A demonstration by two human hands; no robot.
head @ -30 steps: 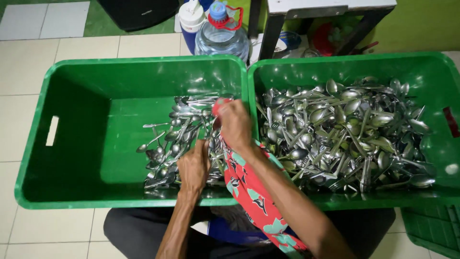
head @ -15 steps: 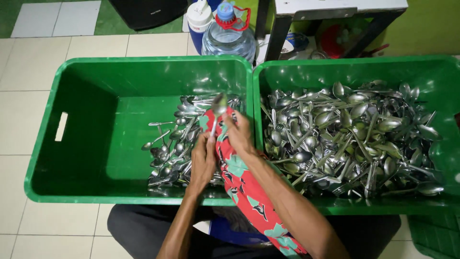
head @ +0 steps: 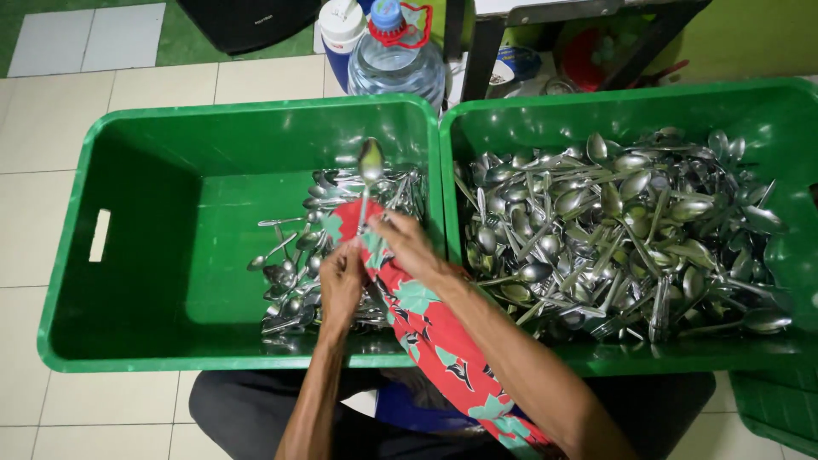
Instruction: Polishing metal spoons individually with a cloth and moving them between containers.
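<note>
Above the left green crate (head: 136, 213): right hand (head: 409, 247) pinching an upright spoon (head: 370, 170) by its handle, left hand (head: 341, 285) gripping the red patterned cloth (head: 426, 324) wrapped around it. Beside it, heaped cutlery (head: 613, 230).

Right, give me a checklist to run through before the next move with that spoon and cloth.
1. Spoon gripped: ok, right hand holds its handle, bowl up.
2. Cloth at the spoon: ok, the red patterned cloth wraps the handle and drapes over the right forearm.
3. Left hand steadying the cloth: ok, it pinches the cloth beside the handle.
4. Room in the left crate: ok, its small pile sits at the right side, bare floor beyond.
5. Supply in the right crate: ok, a dense heap of cutlery.
6. Spoon clean and dry: cannot tell.
</note>
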